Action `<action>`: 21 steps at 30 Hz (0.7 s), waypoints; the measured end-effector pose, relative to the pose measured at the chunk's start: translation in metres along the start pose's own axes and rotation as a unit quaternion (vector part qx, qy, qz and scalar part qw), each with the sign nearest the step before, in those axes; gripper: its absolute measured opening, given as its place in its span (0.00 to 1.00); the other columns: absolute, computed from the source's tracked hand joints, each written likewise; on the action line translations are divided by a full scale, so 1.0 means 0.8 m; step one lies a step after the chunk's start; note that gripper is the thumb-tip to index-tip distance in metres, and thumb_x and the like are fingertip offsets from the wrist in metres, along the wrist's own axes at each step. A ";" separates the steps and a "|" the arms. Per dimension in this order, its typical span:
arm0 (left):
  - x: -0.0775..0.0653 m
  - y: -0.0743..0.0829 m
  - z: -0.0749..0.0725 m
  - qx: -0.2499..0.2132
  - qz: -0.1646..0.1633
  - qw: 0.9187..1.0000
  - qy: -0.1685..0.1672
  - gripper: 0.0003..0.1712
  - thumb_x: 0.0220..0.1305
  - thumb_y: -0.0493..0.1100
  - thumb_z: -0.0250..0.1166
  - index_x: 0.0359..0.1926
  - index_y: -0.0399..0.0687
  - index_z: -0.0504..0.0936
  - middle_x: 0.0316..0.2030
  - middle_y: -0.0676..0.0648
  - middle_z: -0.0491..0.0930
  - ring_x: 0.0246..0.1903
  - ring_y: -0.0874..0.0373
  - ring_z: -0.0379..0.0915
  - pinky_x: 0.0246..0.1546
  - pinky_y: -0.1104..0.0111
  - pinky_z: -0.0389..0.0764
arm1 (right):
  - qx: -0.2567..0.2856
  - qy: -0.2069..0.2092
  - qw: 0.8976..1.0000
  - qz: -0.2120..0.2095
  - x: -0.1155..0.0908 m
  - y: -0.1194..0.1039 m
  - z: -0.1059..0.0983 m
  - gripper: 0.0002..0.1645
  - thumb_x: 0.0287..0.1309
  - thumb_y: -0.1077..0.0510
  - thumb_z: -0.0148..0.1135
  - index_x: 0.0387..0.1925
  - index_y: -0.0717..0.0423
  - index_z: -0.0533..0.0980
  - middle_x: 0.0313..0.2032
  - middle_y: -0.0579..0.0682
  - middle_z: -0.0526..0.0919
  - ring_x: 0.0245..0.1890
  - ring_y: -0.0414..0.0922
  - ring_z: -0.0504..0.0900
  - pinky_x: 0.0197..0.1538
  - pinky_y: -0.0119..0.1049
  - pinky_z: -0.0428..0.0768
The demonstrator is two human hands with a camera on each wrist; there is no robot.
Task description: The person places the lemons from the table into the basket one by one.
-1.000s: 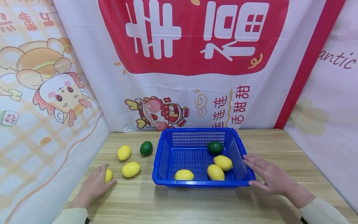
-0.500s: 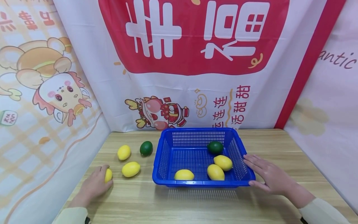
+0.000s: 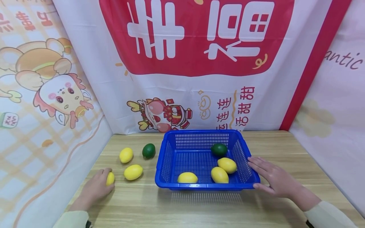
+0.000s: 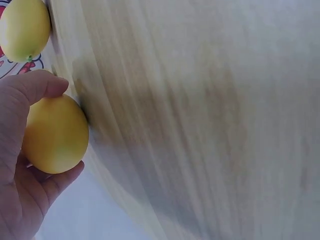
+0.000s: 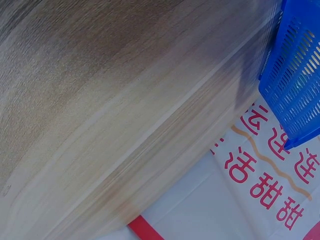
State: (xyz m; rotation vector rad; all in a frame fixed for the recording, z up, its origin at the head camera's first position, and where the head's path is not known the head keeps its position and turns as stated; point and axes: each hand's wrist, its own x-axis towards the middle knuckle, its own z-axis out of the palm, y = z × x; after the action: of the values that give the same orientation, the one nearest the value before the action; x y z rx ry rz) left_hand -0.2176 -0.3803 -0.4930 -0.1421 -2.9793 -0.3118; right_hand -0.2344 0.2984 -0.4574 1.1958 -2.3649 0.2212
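At the table's left side my left hand (image 3: 97, 186) grips a yellow lemon (image 3: 110, 179). In the left wrist view the thumb lies over one side of this lemon (image 4: 57, 135) and the fingers curl round the other. Two more lemons, one nearer (image 3: 133, 172) and one farther back (image 3: 126, 155), lie beside it, with a dark green lemon-shaped fruit (image 3: 149, 151). My right hand (image 3: 275, 177) rests with straight fingers against the right rim of a blue plastic basket (image 3: 205, 186); the right wrist view shows the basket wall (image 5: 295, 75) but not the hand.
Inside the basket are several fruits: a yellow lemon at the front (image 3: 187, 178), two touching lemons (image 3: 227, 165) toward the right, and a green fruit (image 3: 219, 149) behind them. The wooden table (image 3: 137, 205) ends at a printed cloth backdrop (image 3: 188, 85), with cloth walls on both sides.
My left thumb has drawn in against the lemon, which has hardly moved. The right hand and the basket stay where they were.
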 end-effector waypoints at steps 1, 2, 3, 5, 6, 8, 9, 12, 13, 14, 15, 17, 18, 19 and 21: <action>-0.001 0.001 0.000 0.001 0.002 1.000 0.003 0.36 0.47 0.42 0.70 0.56 0.29 0.70 0.43 0.30 0.75 0.39 0.39 0.76 0.36 0.46 0.79 | 0.000 0.000 1.000 0.000 0.000 0.000 0.000 0.41 0.57 0.36 0.63 0.61 0.63 0.73 0.62 0.57 0.74 0.60 0.56 0.73 0.68 0.21 0.44; -0.001 0.001 0.000 0.001 0.005 1.000 0.006 0.36 0.47 0.42 0.71 0.56 0.30 0.70 0.44 0.30 0.75 0.39 0.39 0.76 0.36 0.46 0.79 | 0.000 0.000 1.000 -0.001 0.000 0.000 -0.001 0.41 0.57 0.36 0.63 0.61 0.63 0.73 0.62 0.57 0.74 0.60 0.56 0.73 0.68 0.21 0.44; -0.001 0.001 0.000 0.000 0.007 1.000 0.008 0.36 0.46 0.42 0.71 0.56 0.30 0.71 0.44 0.31 0.76 0.38 0.39 0.76 0.35 0.47 0.79 | 0.000 0.000 1.000 -0.001 0.000 0.000 -0.001 0.41 0.57 0.36 0.63 0.61 0.63 0.73 0.62 0.57 0.74 0.60 0.56 0.73 0.68 0.21 0.44; -0.002 0.002 -0.001 0.000 0.012 1.000 0.013 0.36 0.45 0.42 0.71 0.56 0.31 0.71 0.44 0.31 0.76 0.38 0.40 0.76 0.34 0.47 0.79 | -0.001 0.000 1.000 -0.002 0.000 0.001 -0.001 0.42 0.57 0.36 0.63 0.61 0.63 0.73 0.62 0.57 0.74 0.60 0.56 0.73 0.68 0.21 0.44; -0.002 0.003 -0.002 0.001 0.015 1.000 0.016 0.37 0.45 0.42 0.72 0.56 0.31 0.71 0.44 0.31 0.75 0.38 0.40 0.76 0.34 0.47 0.80 | -0.001 0.000 1.000 -0.003 0.000 0.001 0.000 0.42 0.57 0.36 0.63 0.61 0.63 0.73 0.62 0.57 0.74 0.60 0.56 0.73 0.68 0.21 0.44; -0.002 0.004 -0.005 -0.001 0.021 1.000 0.021 0.37 0.45 0.41 0.73 0.56 0.31 0.71 0.45 0.30 0.75 0.39 0.38 0.76 0.34 0.45 0.79 | -0.001 0.000 1.000 -0.004 0.000 0.002 0.000 0.42 0.57 0.36 0.63 0.61 0.63 0.73 0.62 0.57 0.74 0.60 0.56 0.73 0.68 0.21 0.44; -0.002 0.005 -0.006 -0.001 0.024 0.999 0.025 0.37 0.45 0.41 0.73 0.57 0.32 0.70 0.46 0.30 0.75 0.39 0.37 0.76 0.34 0.44 0.79 | -0.001 0.000 1.000 -0.004 0.000 0.003 0.000 0.42 0.57 0.36 0.63 0.61 0.63 0.73 0.62 0.57 0.74 0.60 0.56 0.73 0.68 0.21 0.44; -0.002 0.007 -0.012 0.002 0.041 0.998 0.044 0.38 0.44 0.39 0.74 0.57 0.31 0.70 0.48 0.28 0.74 0.43 0.32 0.75 0.37 0.41 0.78 | 0.000 0.002 1.000 -0.008 -0.001 0.004 0.001 0.41 0.58 0.36 0.62 0.61 0.63 0.73 0.62 0.57 0.74 0.60 0.56 0.73 0.68 0.22 0.44; -0.001 0.007 -0.013 0.003 0.047 0.998 0.052 0.38 0.44 0.38 0.74 0.57 0.31 0.70 0.49 0.28 0.73 0.44 0.31 0.74 0.39 0.40 0.77 | 0.000 0.002 1.000 -0.009 -0.001 0.005 0.002 0.41 0.58 0.36 0.62 0.61 0.63 0.73 0.62 0.57 0.74 0.60 0.56 0.73 0.68 0.22 0.44; 0.000 0.008 -0.014 0.006 0.055 0.997 0.061 0.38 0.44 0.38 0.74 0.57 0.31 0.70 0.49 0.28 0.73 0.44 0.31 0.73 0.40 0.40 0.77 | 0.001 0.003 1.000 -0.010 -0.001 0.005 0.002 0.41 0.58 0.36 0.62 0.61 0.63 0.73 0.62 0.57 0.74 0.60 0.56 0.73 0.69 0.22 0.44; 0.001 0.009 -0.016 0.010 0.063 0.995 0.072 0.39 0.43 0.37 0.75 0.58 0.31 0.70 0.49 0.28 0.74 0.45 0.31 0.73 0.42 0.40 0.76 | 0.001 0.004 1.000 -0.012 -0.001 0.005 0.002 0.41 0.58 0.36 0.61 0.61 0.63 0.73 0.62 0.57 0.74 0.60 0.56 0.73 0.69 0.22 0.44; 0.003 0.010 -0.017 0.020 0.083 0.992 0.096 0.39 0.41 0.36 0.76 0.57 0.31 0.71 0.49 0.29 0.74 0.46 0.32 0.73 0.44 0.40 0.76 | 0.002 0.006 1.000 -0.014 0.000 0.005 0.001 0.41 0.59 0.36 0.61 0.61 0.64 0.73 0.62 0.58 0.74 0.60 0.56 0.73 0.69 0.22 0.44; 0.004 0.010 -0.018 0.027 0.095 0.989 0.111 0.40 0.39 0.35 0.76 0.56 0.30 0.72 0.48 0.29 0.74 0.45 0.32 0.73 0.43 0.41 0.76 | 0.003 0.007 1.000 -0.015 0.000 0.005 0.001 0.41 0.59 0.36 0.61 0.61 0.64 0.73 0.62 0.58 0.74 0.60 0.56 0.73 0.69 0.22 0.45; 0.006 0.010 -0.018 0.033 0.109 0.986 0.126 0.40 0.38 0.34 0.77 0.56 0.30 0.72 0.47 0.29 0.75 0.45 0.33 0.74 0.43 0.42 0.76 | 0.003 0.008 1.000 -0.016 0.000 0.005 0.001 0.41 0.59 0.36 0.61 0.61 0.64 0.73 0.62 0.58 0.74 0.59 0.56 0.73 0.69 0.22 0.45; 0.010 0.010 -0.018 0.047 0.139 0.976 0.159 0.40 0.33 0.31 0.76 0.53 0.29 0.74 0.45 0.30 0.75 0.42 0.34 0.74 0.41 0.43 0.78 | 0.004 0.010 1.000 -0.019 0.001 0.005 0.001 0.41 0.59 0.35 0.60 0.60 0.64 0.73 0.61 0.58 0.74 0.59 0.56 0.73 0.69 0.23 0.45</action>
State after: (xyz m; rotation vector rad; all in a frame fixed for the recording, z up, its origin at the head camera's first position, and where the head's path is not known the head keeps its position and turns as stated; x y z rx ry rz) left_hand -0.2224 -0.3749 -0.4762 -0.4481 -2.6064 -0.1423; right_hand -0.2382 0.3002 -0.4575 1.2356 -2.3243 0.2290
